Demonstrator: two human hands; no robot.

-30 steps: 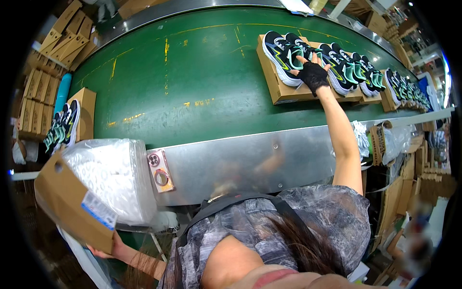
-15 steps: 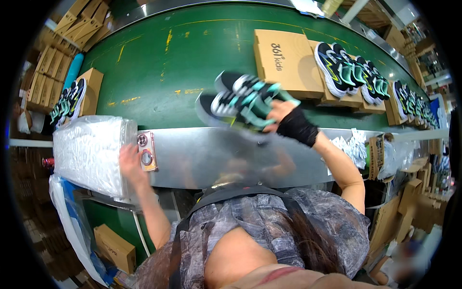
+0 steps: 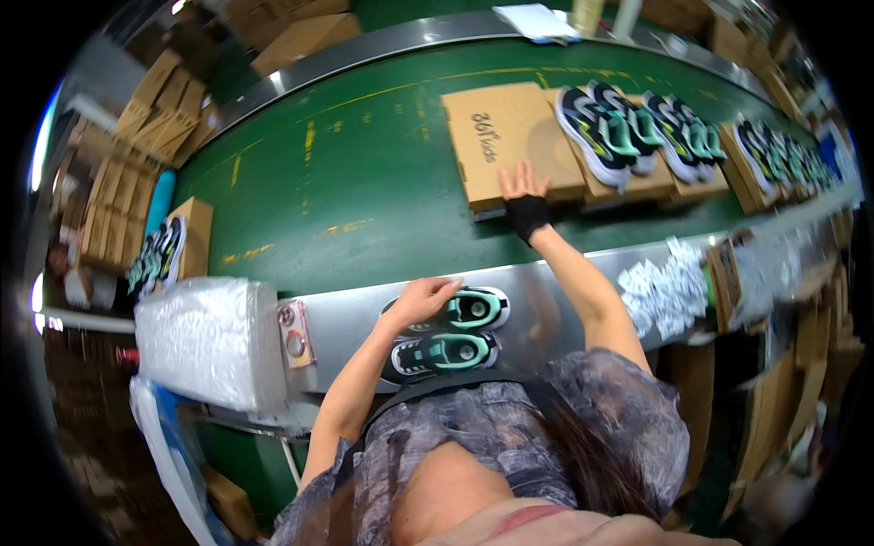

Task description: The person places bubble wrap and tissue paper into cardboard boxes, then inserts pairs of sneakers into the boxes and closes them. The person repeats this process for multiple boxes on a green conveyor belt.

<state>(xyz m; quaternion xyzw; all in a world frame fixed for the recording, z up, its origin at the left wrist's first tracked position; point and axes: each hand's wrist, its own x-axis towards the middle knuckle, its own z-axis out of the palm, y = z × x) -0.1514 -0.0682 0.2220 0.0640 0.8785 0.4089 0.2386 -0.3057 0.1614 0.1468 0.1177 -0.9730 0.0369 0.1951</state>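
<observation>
At upper centre, a flat rectangular brown cardboard box [image 3: 512,141] is covered, its contents hidden; the right hand [image 3: 525,193], black fabric round its wrist, rests there, fingers spread and gripping nothing. At lower centre, black-and-mint shoes [image 3: 423,356] with rounded mint-lined openings sit side by side on a smooth, shiny metal ledge [image 3: 344,314]. The left hand [image 3: 424,300] bends over the upper shoe; whether its fingers grip, I cannot tell. At lower left, a wrinkled clear plastic bag [image 3: 209,341] encloses white contents.

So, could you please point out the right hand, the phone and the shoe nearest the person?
Right hand [image 3: 525,203], head view: its black glove.
Phone [image 3: 296,333], head view: middle of its back.
Nearest shoe [image 3: 441,352], head view: teal tongue area.
</observation>
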